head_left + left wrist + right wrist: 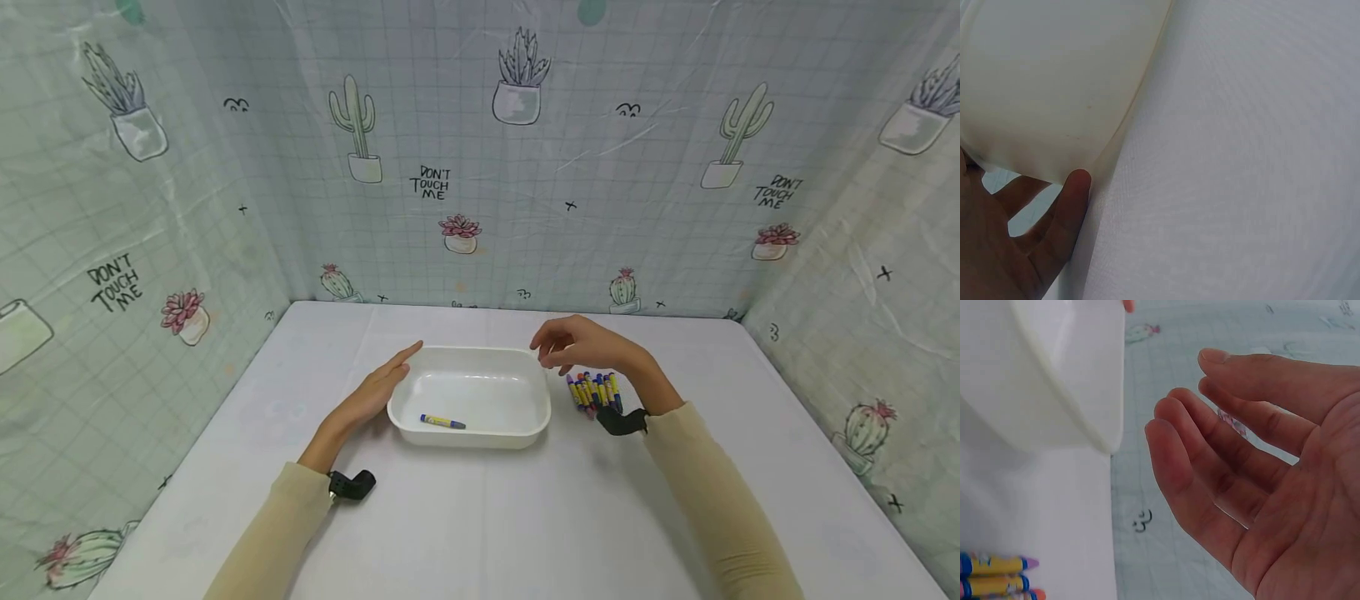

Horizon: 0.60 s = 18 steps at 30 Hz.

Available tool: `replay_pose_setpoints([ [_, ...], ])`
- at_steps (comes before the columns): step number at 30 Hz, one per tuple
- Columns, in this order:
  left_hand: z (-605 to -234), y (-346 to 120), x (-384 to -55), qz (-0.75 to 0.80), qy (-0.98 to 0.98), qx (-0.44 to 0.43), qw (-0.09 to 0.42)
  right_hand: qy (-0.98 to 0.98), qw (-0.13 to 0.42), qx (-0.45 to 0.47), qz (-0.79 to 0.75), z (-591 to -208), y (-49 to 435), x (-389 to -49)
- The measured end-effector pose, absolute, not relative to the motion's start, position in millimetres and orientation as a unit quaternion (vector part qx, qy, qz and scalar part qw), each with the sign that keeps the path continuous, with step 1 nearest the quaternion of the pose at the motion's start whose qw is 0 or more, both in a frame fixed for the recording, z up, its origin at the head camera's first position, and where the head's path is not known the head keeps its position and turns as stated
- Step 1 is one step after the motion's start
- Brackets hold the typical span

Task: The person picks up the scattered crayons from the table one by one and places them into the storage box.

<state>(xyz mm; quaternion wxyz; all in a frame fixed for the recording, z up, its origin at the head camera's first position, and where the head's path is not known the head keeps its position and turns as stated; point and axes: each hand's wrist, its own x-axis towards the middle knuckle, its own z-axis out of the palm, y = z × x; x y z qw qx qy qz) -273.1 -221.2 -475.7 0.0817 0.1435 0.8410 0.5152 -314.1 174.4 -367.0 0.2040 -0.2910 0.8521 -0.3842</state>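
A white rectangular tray (480, 439) stands on the table, with one yellow-wrapped crayon (442, 422) lying near its front left. At the tray's left end, my left hand (375, 392) rests against the wall with straight fingers; in the left wrist view, its fingertips touch the outer wall. My right hand (588, 343) hovers by the tray's back right corner, fingers loosely bent. In the right wrist view, nothing lies between those fingers and they are apart from the tray. Just below the right hand, several crayons (595, 392) lie side by side on the table, partly covered by the wrist camera.
The table (480, 525) has a white cover. A patterned cloth (480, 192) with cactus drawings hangs behind it and along both sides. A black wrist camera (352, 485) is strapped to the left wrist, another (622, 421) to the right.
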Motion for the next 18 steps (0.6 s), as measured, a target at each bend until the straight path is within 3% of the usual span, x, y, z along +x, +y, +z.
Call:
replay_pose_setpoints([
  [10,-476.4,-220.6,-271.6,0.516,0.841,0.143,0.082,0.863,0.153,-0.244,-0.414,-379.7,228.9,-303.4],
  [18,-476.0,-219.6,-272.2,0.516,0.841,0.139,0.084,0.872,0.150,-0.157,-0.438,-389.3,253.8,-292.6],
])
